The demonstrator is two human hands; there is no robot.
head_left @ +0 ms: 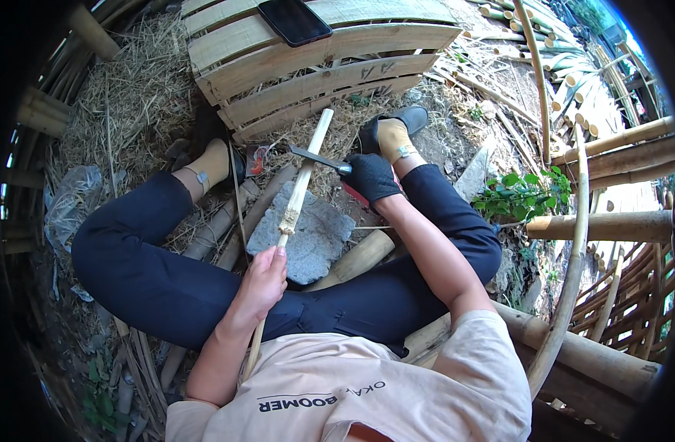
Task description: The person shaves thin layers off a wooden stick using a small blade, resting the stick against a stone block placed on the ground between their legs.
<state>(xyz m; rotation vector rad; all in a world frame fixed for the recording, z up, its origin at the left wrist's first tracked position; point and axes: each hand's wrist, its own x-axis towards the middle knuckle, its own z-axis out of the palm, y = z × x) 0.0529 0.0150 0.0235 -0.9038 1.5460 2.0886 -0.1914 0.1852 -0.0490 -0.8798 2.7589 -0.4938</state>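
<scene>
My bare left hand is closed around the lower part of a pale bamboo strip. The strip slants up and away from me, with a rough node midway and its tail running back beside my shirt. My right hand, in a dark glove, grips a knife whose handle is mostly hidden by the fingers. Its metal blade points left and lies across the upper part of the strip, apparently touching it. Below the strip a flat grey stone rests on the ground between my legs.
A slatted wooden crate stands ahead, a phone on top. Bamboo poles lie by the stone. At right are a leafy plant, a bamboo rail and stacked poles. Clear plastic lies at left.
</scene>
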